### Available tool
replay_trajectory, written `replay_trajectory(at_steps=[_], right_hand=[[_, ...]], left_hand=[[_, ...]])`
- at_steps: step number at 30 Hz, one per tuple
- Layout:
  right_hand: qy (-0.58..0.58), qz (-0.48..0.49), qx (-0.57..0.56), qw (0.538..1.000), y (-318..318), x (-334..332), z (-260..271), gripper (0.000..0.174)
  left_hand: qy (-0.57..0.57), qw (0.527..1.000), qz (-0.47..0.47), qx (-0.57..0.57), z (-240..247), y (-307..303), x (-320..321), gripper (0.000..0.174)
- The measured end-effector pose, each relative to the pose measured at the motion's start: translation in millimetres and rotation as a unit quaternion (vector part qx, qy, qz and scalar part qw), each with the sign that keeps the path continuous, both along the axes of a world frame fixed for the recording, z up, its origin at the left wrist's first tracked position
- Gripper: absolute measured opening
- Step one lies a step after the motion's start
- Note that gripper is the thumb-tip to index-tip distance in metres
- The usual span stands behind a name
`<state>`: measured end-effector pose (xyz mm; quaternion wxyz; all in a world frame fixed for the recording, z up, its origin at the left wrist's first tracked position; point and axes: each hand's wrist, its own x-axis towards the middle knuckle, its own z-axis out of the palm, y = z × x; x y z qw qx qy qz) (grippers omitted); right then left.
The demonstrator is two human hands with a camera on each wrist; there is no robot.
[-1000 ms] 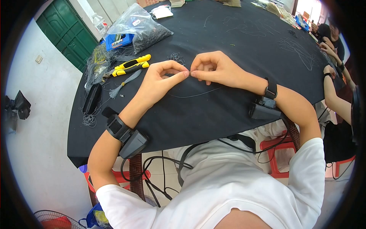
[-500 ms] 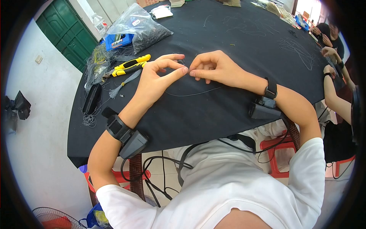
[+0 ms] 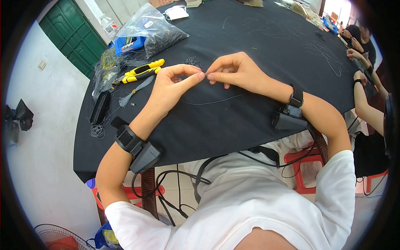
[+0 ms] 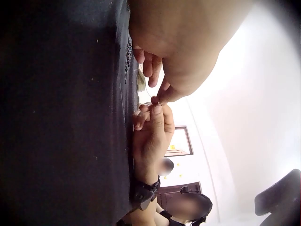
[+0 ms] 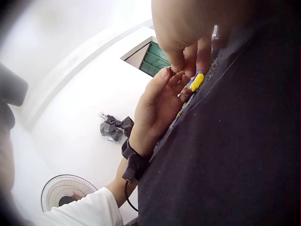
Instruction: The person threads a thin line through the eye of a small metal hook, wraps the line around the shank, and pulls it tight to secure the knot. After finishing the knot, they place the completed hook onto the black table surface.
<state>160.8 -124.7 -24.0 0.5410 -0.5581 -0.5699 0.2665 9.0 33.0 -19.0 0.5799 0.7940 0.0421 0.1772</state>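
Over the near part of the black-covered table [image 3: 233, 125], my two hands meet fingertip to fingertip. Thumb and index finger of my left hand [image 3: 168, 85] pinch at a thin grey line. From the other side my right hand [image 3: 241, 73] pinches the same spot, its other fingers loosely curled. A tiny dark bit [image 3: 206, 75] shows between the fingertips, too small to identify. Below the hands, a length of the thin grey line [image 3: 208, 103] curves across the cloth. In the left wrist view, a fine strand arcs beside the meeting fingertips.
Yellow-black pliers [image 3: 143, 71] lie left of my left hand, near a tied bundle of grey strands [image 3: 137, 91] and a black case [image 3: 101, 108]. Behind are a small dark heap [image 3: 191, 62] and a plastic bag of dark pieces [image 3: 166, 39]. Other people sit at the right.
Half a second ago the left index and other fingers were lifted and spread; now they have come down together at the thumb. The right hand has tilted slightly upward, staying at the same spot.
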Motion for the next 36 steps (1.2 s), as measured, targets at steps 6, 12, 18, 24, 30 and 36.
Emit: replay_trajectory(at_steps=[6,12,18,24,30,36], right_hand=[[-0.016,-0.012,0.015,1.0,1,1,-2,0.016],[-0.049,-0.013,0.0,0.999,-2,-2,0,0.015],[-0.066,-0.011,-0.015,0.998,-3,-2,1,0.013],[-0.08,0.008,-0.024,0.996,-3,-1,-1,0.012],[-0.075,0.017,-0.008,0.997,-3,0,-2,0.012],[-0.071,0.006,0.002,0.997,-4,-2,1,0.011]], left_hand=[[0.012,1.0,-0.002,0.004,0,1,0,0.017],[0.006,1.0,-0.01,0.022,0,-3,0,0.017],[-0.002,0.999,-0.032,0.007,-3,-3,1,0.018],[0.018,1.0,-0.014,-0.008,9,-11,-2,0.024],[0.07,0.99,-0.105,-0.065,7,-9,-3,0.028],[0.092,0.991,-0.088,-0.038,4,-3,0,0.023]])
